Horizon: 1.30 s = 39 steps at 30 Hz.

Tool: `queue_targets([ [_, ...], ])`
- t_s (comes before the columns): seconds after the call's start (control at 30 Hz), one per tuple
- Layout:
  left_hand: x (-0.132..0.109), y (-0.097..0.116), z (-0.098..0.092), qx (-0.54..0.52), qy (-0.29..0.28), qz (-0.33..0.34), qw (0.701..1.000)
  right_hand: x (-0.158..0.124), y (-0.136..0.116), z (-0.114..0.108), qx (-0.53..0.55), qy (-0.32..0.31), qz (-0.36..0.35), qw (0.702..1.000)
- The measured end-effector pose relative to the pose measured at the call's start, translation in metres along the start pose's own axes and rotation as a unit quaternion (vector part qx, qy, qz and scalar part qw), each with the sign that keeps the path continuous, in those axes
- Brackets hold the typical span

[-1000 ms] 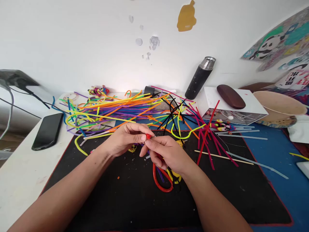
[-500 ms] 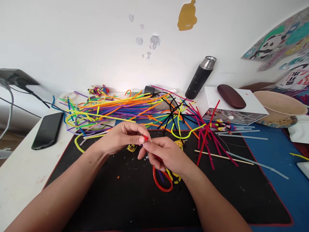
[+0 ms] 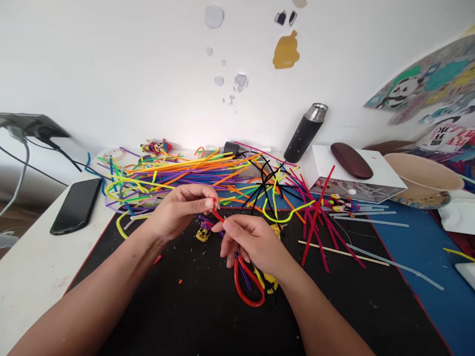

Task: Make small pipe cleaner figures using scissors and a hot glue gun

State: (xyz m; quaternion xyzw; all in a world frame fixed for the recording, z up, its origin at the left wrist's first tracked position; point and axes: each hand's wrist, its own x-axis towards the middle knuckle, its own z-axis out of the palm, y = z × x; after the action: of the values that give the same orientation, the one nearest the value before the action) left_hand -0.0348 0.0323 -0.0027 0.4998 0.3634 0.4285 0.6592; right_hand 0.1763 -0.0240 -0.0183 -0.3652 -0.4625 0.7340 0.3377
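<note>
A short red pipe cleaner (image 3: 218, 215) stretches between my two hands above the black mat. My left hand (image 3: 185, 210) pinches its upper end between thumb and fingertips. My right hand (image 3: 249, 238) grips the lower end between thumb and forefinger, with its other fingers curled below. A small yellow figure head (image 3: 202, 235) with a purple piece lies on the mat just past my left hand. Partly under my right hand are a red loop (image 3: 248, 300) that looks like a scissors handle, purple pipe cleaners (image 3: 245, 275) and a yellow piece (image 3: 270, 284).
Many coloured pipe cleaners (image 3: 181, 170) lie piled along the wall. A phone (image 3: 76, 205) rests at left. At right are a thermos (image 3: 306, 132), a white box (image 3: 386, 187) under a dark red case (image 3: 351, 160), a paper bowl (image 3: 423, 170) and a wooden stick (image 3: 343, 252).
My hands have drawn slightly apart, and a length of red pipe cleaner now shows between them. The view has tilted up a little.
</note>
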Motion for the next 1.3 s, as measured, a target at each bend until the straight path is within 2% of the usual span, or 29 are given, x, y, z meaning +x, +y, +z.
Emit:
queue_targets([
  [0.1,0.002,0.01,-0.008,-0.053,0.068,0.034,0.996,0.001,0.0,-0.001,-0.005,0.036,-0.017,0.999],
  [0.2,0.002,0.02,-0.013,-0.066,0.095,0.028,0.993,0.002,0.003,-0.001,-0.044,0.07,-0.029,0.996],
  [0.3,-0.001,0.028,-0.014,-0.044,0.105,0.023,0.993,0.003,0.007,-0.001,-0.103,0.096,-0.053,0.989],
  [0.37,-0.004,0.033,-0.015,-0.016,0.122,0.043,0.992,0.004,0.009,-0.002,-0.117,0.106,-0.065,0.985],
  [0.47,-0.007,0.036,-0.017,0.077,0.133,0.069,0.986,0.004,0.008,-0.003,-0.11,0.12,-0.073,0.984],
  [0.53,-0.009,0.034,-0.014,0.144,0.097,0.055,0.983,0.004,0.007,-0.003,-0.109,0.128,-0.078,0.983],
  [0.6,-0.009,0.029,-0.007,0.181,0.036,0.031,0.982,0.004,0.005,-0.003,-0.11,0.133,-0.08,0.982],
  [0.8,-0.006,0.008,0.014,0.185,-0.072,-0.001,0.98,0.005,0.003,-0.003,-0.09,0.144,-0.087,0.982],
  [1.17,-0.01,0.007,0.012,0.197,-0.139,-0.04,0.97,0.004,0.006,-0.004,-0.086,0.131,-0.076,0.985],
  [1.3,-0.01,0.009,0.014,0.21,-0.139,-0.044,0.967,0.005,0.007,-0.005,-0.092,0.127,-0.071,0.985],
])
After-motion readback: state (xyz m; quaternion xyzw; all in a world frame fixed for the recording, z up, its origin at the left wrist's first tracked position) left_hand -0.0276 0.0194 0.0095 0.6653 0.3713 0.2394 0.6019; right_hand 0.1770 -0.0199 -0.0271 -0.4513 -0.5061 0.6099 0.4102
